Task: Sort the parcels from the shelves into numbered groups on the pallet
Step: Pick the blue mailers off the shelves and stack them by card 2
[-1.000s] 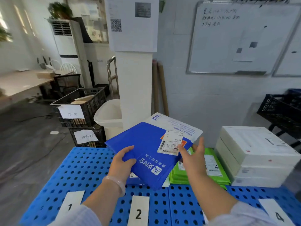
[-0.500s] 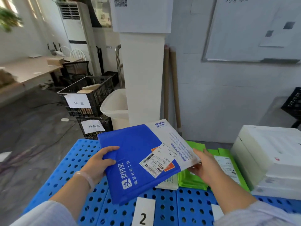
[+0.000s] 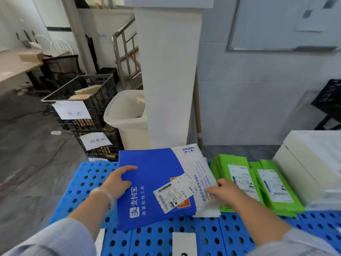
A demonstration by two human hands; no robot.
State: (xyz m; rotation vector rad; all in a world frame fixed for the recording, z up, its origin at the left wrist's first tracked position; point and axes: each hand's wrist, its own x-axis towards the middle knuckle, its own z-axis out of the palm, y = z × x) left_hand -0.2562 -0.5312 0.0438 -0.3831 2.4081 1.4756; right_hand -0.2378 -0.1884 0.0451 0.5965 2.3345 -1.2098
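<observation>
Nearest, a white number card lies on the blue pallet; its number is cut off. Just past it, the left hand holds the left edge of the blue parcel, fingers curled round it. The right hand pinches the right edge. The parcel is low over the pallet, behind the card. I cannot tell if it rests there. It looks nearly placed, not let go. To its right lie stacked green parcels, then white boxes, so some groups look started. I cannot see how many more are left.
</observation>
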